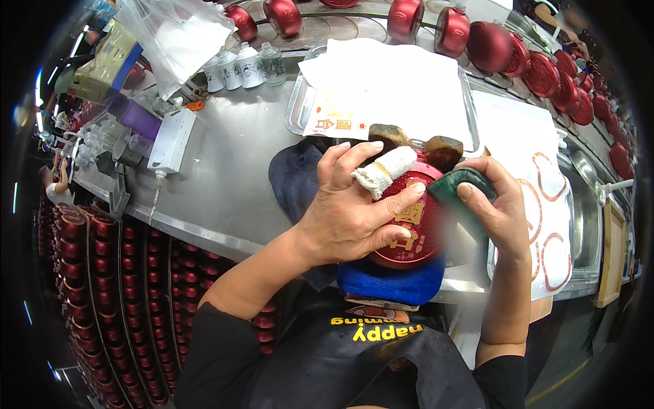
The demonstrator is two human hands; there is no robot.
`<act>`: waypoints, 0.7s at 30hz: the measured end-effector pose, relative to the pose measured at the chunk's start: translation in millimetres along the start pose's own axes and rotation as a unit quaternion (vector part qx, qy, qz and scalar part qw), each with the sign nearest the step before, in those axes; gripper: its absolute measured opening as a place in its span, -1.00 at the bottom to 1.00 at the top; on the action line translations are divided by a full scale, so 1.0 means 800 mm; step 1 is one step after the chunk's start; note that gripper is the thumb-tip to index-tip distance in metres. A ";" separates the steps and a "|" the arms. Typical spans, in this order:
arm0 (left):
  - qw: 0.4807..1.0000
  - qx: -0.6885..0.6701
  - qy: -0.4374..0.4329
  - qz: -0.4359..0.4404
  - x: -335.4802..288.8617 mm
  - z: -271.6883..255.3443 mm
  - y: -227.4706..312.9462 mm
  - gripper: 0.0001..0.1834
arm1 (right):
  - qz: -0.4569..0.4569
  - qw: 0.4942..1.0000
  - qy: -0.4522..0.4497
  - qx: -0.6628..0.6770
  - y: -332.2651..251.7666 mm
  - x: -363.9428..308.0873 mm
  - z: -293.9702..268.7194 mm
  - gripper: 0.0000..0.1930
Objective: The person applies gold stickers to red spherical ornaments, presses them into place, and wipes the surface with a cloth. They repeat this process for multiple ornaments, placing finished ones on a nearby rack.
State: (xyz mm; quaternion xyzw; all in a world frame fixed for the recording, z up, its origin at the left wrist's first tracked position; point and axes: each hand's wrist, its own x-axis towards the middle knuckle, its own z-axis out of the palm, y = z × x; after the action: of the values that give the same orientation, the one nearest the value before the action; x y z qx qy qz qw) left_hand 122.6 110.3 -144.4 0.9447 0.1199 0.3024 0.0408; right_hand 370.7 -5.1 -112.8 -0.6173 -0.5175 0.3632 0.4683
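Note:
In front of me a round, flat red bottle (428,238) with gold characters lies face up on a folded blue cloth (392,283). Two dark brown, worn blocks or pads (444,151) sit at its far side, by the neck. Across the bottle's face reaches my left hand (334,218), fingers apart, with the thumb and a fingertip touching the gold characters. One of its fingers wears a white cloth sleeve (388,170) with a yellow band. Between thumb and fingers, my right hand (504,211) grips a dark green scraper (463,187), its edge against the bottle's right side.
Beyond the bottle, white paper sheets (395,82) cover a metal tray (295,112). A white sheet with curved red strips (545,225) lies right. Small labelled bottles (248,65), a white box (172,140) and dark blue cloth (293,177) stand left. Red bottles (452,33) line a conveyor behind.

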 end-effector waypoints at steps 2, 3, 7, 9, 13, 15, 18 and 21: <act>1.000 0.018 -0.008 0.006 0.000 0.000 -0.001 -0.39 | -0.026 1.000 0.011 -0.012 0.002 0.001 0.001 -0.71; 1.000 0.022 -0.007 0.005 0.000 0.000 0.000 -0.39 | -0.054 0.998 0.021 -0.023 0.003 0.002 0.003 -0.74; 1.000 -0.008 0.020 -0.017 -0.003 0.001 0.001 -0.44 | -0.072 0.995 0.046 -0.055 0.000 -0.004 0.003 -0.78; 1.000 -0.006 0.022 -0.008 -0.007 0.000 0.000 -0.43 | -0.074 0.995 0.043 -0.048 -0.004 -0.007 0.005 -0.79; 0.999 0.029 0.019 0.008 -0.014 -0.004 -0.004 -0.37 | -0.182 0.973 -0.005 -0.145 -0.011 0.004 0.012 -0.77; 0.999 0.033 0.026 0.007 -0.015 -0.008 -0.002 -0.36 | -0.219 0.944 0.094 -0.227 -0.010 0.013 0.014 -0.76; 0.998 0.008 0.019 0.062 -0.013 -0.011 0.007 -0.38 | -0.227 0.937 0.146 -0.221 -0.003 0.012 0.013 -0.77; 0.996 0.011 -0.021 0.092 -0.004 -0.005 0.014 -0.34 | -0.186 0.961 0.133 -0.154 0.005 -0.006 0.011 -0.79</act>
State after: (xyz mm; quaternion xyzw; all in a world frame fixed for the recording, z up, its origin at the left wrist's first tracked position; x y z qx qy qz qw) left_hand 120.1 98.8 -141.5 0.9581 0.0353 0.2841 0.0047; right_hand 362.4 -8.4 -119.9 -0.6180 -0.6055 0.1001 0.4913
